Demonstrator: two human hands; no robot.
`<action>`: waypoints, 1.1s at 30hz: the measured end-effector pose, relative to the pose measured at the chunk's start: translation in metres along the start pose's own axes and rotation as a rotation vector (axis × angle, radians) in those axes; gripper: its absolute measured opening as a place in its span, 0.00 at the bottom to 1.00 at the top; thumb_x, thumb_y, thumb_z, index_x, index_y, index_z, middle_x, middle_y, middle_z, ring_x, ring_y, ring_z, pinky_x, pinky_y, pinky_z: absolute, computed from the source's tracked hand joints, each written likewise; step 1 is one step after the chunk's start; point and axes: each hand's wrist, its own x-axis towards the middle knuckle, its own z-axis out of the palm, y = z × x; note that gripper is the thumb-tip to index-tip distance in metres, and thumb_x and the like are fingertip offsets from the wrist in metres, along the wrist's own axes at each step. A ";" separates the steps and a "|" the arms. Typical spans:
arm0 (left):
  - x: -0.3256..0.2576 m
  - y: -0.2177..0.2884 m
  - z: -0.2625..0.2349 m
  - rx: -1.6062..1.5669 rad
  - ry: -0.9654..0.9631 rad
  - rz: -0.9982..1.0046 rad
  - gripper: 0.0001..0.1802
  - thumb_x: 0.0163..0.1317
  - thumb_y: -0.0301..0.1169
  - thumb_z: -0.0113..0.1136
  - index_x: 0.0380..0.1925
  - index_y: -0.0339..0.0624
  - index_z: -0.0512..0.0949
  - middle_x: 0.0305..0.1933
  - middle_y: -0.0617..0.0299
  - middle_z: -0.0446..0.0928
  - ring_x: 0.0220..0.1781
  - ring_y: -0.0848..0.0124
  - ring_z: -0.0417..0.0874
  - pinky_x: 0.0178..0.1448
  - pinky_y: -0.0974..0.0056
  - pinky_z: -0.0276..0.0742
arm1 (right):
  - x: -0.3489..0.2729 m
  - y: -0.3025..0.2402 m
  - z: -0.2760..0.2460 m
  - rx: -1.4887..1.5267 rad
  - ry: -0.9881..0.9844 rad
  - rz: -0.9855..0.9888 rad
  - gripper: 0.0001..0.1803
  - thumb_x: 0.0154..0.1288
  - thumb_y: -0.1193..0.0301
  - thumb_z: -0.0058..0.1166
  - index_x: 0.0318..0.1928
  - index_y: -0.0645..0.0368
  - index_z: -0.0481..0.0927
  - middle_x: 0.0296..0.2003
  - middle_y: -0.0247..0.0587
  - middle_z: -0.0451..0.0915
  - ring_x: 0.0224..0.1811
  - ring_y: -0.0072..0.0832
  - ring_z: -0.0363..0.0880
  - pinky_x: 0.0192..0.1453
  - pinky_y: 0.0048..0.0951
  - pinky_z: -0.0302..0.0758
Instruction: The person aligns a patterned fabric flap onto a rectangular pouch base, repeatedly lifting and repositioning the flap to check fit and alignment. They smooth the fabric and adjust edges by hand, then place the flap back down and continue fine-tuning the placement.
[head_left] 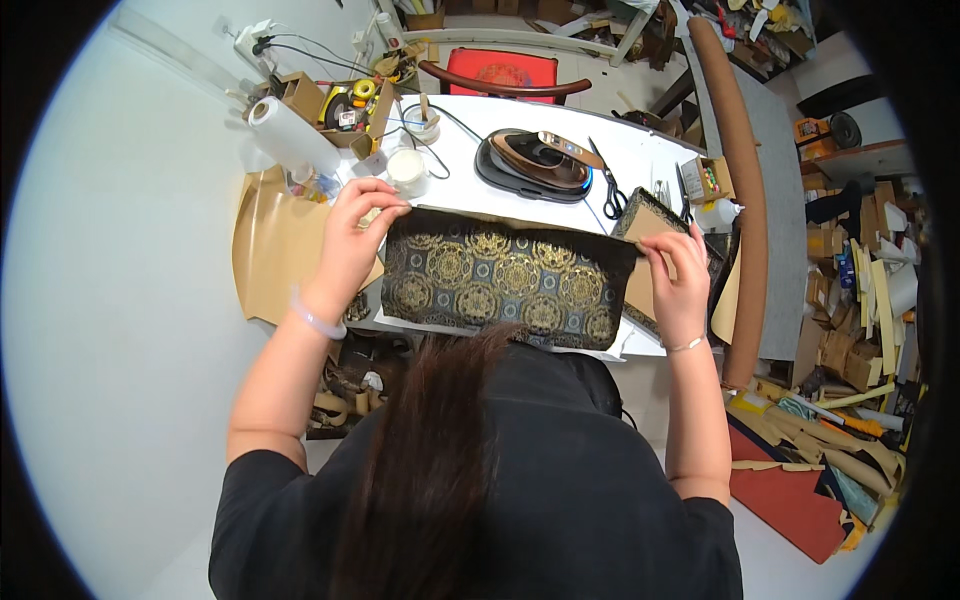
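Observation:
A rectangular piece of black brocade fabric with gold round medallions (505, 275) lies across the white table (640, 160). My left hand (352, 240) pinches its upper left corner. My right hand (680, 280) pinches its upper right corner, over a brown card piece (645, 225) with a patterned edge. Both hands hold the fabric's top edge stretched between them.
Behind the fabric sit a flat iron (535, 163) on its base, black scissors (612, 190), a white cup (406, 168) and a paper roll (290, 135). A tan sheet (275, 250) hangs at the left. A long brown roll (745, 190) and paper scraps lie at the right.

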 end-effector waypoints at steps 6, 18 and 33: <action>-0.011 -0.006 -0.002 -0.013 0.020 0.037 0.04 0.63 0.23 0.71 0.37 0.38 0.86 0.51 0.58 0.80 0.57 0.63 0.80 0.66 0.60 0.74 | -0.015 -0.008 -0.004 0.003 0.055 0.007 0.04 0.67 0.80 0.63 0.40 0.57 0.85 0.38 0.36 0.85 0.46 0.35 0.84 0.79 0.51 0.63; -0.018 0.019 -0.010 -0.023 0.006 0.077 0.04 0.63 0.20 0.69 0.37 0.38 0.85 0.52 0.56 0.79 0.58 0.62 0.80 0.65 0.60 0.75 | -0.034 -0.014 -0.017 -0.020 0.077 -0.001 0.08 0.66 0.82 0.63 0.41 0.56 0.84 0.39 0.35 0.84 0.46 0.34 0.84 0.81 0.52 0.61; -0.016 0.028 -0.008 0.003 0.097 0.105 0.04 0.65 0.22 0.70 0.38 0.36 0.85 0.51 0.57 0.80 0.56 0.63 0.80 0.63 0.61 0.76 | -0.032 -0.036 -0.018 0.008 0.200 -0.022 0.06 0.68 0.81 0.62 0.42 0.56 0.84 0.40 0.37 0.85 0.48 0.36 0.84 0.81 0.51 0.61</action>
